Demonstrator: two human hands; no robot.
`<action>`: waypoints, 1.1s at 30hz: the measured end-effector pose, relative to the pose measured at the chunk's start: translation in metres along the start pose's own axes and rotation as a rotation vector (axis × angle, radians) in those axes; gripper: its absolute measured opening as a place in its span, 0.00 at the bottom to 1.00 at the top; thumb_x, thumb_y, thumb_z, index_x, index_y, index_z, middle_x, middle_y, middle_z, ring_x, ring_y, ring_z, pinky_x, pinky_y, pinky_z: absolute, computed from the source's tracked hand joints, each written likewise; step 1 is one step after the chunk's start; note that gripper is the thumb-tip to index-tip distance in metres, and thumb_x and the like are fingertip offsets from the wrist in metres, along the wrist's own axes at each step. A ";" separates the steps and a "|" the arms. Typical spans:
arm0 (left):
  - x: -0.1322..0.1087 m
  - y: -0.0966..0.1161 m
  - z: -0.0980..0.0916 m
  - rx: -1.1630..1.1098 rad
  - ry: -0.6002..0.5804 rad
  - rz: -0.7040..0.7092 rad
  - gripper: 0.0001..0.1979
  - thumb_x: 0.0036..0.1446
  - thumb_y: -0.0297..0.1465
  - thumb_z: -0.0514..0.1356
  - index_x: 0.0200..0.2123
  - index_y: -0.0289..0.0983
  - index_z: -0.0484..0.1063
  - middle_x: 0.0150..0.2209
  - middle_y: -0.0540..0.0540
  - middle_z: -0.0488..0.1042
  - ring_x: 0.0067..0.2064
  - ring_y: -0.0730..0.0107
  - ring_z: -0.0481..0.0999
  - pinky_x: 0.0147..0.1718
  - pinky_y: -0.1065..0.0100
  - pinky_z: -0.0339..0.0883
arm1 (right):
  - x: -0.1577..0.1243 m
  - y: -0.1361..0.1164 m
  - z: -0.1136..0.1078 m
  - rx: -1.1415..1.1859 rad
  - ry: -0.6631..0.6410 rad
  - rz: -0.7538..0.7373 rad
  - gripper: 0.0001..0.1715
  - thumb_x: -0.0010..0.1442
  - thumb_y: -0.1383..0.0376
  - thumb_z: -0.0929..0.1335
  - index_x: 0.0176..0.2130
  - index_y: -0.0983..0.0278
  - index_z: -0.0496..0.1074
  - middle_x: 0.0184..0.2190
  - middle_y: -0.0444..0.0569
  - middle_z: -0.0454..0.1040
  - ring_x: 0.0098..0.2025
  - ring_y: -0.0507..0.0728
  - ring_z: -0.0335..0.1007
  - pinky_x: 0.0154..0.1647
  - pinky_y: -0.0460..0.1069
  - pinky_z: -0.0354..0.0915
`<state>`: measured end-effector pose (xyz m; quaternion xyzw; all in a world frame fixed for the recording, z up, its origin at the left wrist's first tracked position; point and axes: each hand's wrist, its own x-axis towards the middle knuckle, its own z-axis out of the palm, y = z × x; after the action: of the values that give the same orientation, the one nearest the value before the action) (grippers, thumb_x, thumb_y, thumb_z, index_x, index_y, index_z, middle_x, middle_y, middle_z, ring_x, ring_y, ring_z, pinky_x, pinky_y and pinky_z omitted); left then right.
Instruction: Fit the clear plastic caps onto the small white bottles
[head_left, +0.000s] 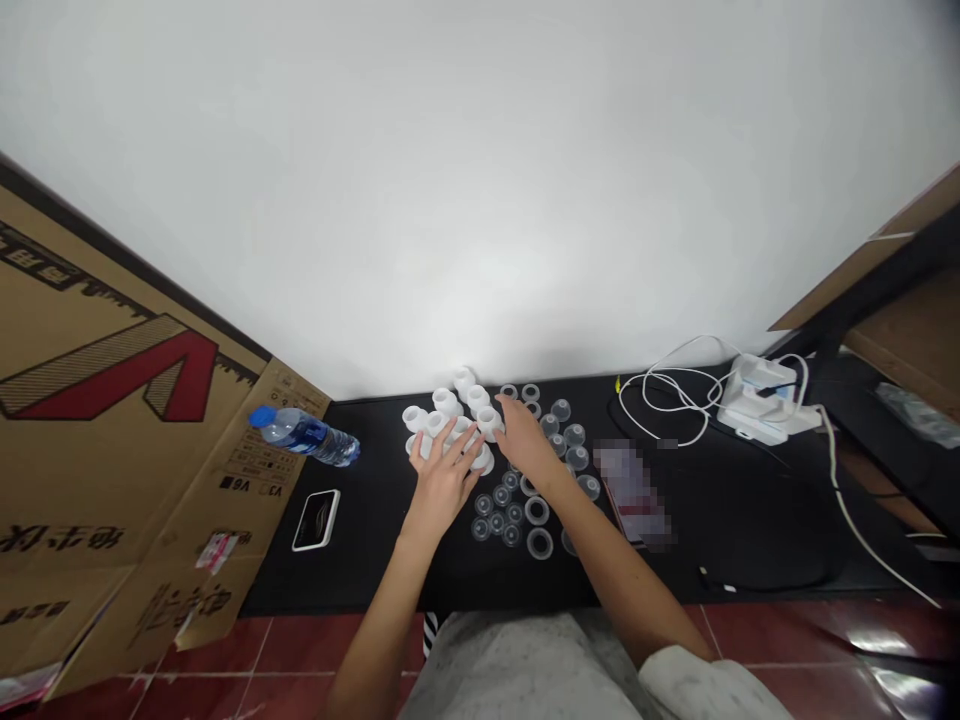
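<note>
Left hand [442, 487]: fingers spread wide across a cluster of white plastic flanged fittings [454, 425], touching several. Right hand [525, 445]: fingers close together, tips at the nearest fitting's smooth, rounded shoulder, firmness of grip impossible to tell; light fingertip contact advisable on such slick, stepped bodies. Beside the right wrist, clear round-rimmed plastic cups [514, 513] on a black desktop [375, 560]; farther off, a blue-capped water bottle [304, 437] and a white power strip [757, 400].
</note>
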<state>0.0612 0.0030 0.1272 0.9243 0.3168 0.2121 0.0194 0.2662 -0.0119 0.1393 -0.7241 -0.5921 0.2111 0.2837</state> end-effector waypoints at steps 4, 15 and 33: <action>0.003 -0.003 -0.004 0.020 -0.017 0.013 0.31 0.70 0.27 0.65 0.72 0.51 0.69 0.71 0.39 0.73 0.77 0.37 0.62 0.75 0.25 0.36 | 0.011 -0.006 0.004 -0.007 -0.061 0.013 0.17 0.69 0.73 0.69 0.56 0.67 0.74 0.52 0.60 0.81 0.55 0.67 0.78 0.56 0.56 0.70; -0.083 0.036 0.025 -0.186 0.214 -0.227 0.17 0.71 0.30 0.62 0.61 0.44 0.78 0.51 0.38 0.82 0.53 0.52 0.83 0.57 0.50 0.74 | -0.061 0.022 -0.028 -0.090 0.041 0.030 0.19 0.73 0.70 0.68 0.61 0.63 0.74 0.56 0.59 0.80 0.54 0.65 0.78 0.55 0.55 0.70; -0.082 0.010 0.058 -0.354 0.059 -0.272 0.14 0.78 0.34 0.57 0.58 0.42 0.80 0.52 0.40 0.83 0.54 0.55 0.83 0.59 0.51 0.78 | -0.110 0.024 0.002 -0.556 -0.194 -0.006 0.18 0.67 0.81 0.67 0.42 0.64 0.82 0.41 0.59 0.84 0.48 0.67 0.76 0.46 0.55 0.66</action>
<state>0.0322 -0.0477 0.0446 0.8487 0.3967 0.2867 0.2006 0.2598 -0.1223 0.1183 -0.7489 -0.6536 0.1080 0.0169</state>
